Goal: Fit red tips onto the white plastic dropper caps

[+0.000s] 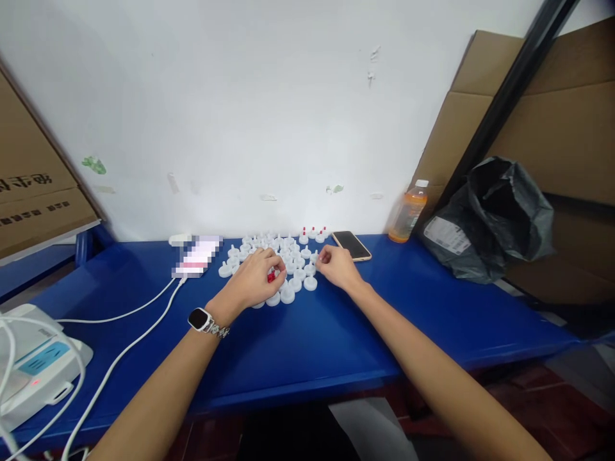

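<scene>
2 hands work at a crowd of white caps (287, 294) in the centre of the frame, spread on a blue table (346, 358). Most caps stand nozzle up, packed close, many touching. The left hand (257, 275) lies over the near part of the crowd, fingers curled around some red tips (271, 276); how many, the fingers hide. Its wrist wears a watch (198, 319). The right hand (339, 266) is at the crowd's right edge, thumb and forefinger bent in at a cap; I cannot tell whether they grip it.

At the back right of the crowd, near the wall (269, 115), about 5 caps carry red tips. Just right of these lies a dark-screened phone (353, 247). Farther right stand an orange bottle (407, 214) and a crumpled grey bag (449, 238), with cardboard (473, 70) in the upper right. Left of the caps is a masked device (198, 256), with a white cable (120, 362) running toward a socket box (52, 358) in the lower left.
</scene>
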`<state>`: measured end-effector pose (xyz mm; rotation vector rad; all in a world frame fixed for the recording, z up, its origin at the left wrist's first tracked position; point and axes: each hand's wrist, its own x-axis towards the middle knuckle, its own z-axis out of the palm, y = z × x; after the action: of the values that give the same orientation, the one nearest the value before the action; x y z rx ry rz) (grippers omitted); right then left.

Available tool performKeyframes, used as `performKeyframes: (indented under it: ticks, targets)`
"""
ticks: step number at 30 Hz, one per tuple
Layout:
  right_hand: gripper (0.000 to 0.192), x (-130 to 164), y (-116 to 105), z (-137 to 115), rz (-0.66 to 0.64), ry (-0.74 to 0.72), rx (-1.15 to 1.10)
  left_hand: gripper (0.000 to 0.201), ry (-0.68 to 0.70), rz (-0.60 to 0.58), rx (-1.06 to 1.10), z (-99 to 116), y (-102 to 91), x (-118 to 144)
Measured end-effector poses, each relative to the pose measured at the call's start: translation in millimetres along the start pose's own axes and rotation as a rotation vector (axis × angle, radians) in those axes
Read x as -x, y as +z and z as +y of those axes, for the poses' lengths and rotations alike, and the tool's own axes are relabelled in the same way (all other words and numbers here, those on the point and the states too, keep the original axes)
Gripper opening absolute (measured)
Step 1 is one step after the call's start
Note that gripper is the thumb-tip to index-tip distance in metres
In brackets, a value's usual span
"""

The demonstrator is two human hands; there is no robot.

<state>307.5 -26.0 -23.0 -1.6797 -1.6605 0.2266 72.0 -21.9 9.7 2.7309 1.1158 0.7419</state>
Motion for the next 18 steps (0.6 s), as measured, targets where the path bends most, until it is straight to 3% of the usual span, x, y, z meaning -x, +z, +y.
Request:
performKeyframes:
  ticks: [2,5,8,12,16,18]
  targets:
    - [0.006,-2,4,1,-0.057,-0.033,-0.074,0.020,0.008,-0.008,-0.006,3,0.6,-4]
    - [0.016,-15,3,3,-0.016,-0.013,-0.118,0.021,0.036,-0.015,-0.018,4,0.3,-16]
    - [0.017,-43,1,7,0.057,0.004,-0.045,0.025,0.053,-0.006,-0.034,2,-0.6,-32]
    - [0.024,-86,13,8,-0.023,0.007,0.116,0.027,0.037,0.038,-0.052,-1,1.4,-48]
    - [0.016,-109,32,2,-0.105,0.008,0.154,0.026,-0.004,0.089,-0.010,-4,7.2,-47]
    - [0.015,-108,35,-3,-0.077,-0.012,0.154,0.026,-0.011,0.094,0.017,-6,8.8,-42]
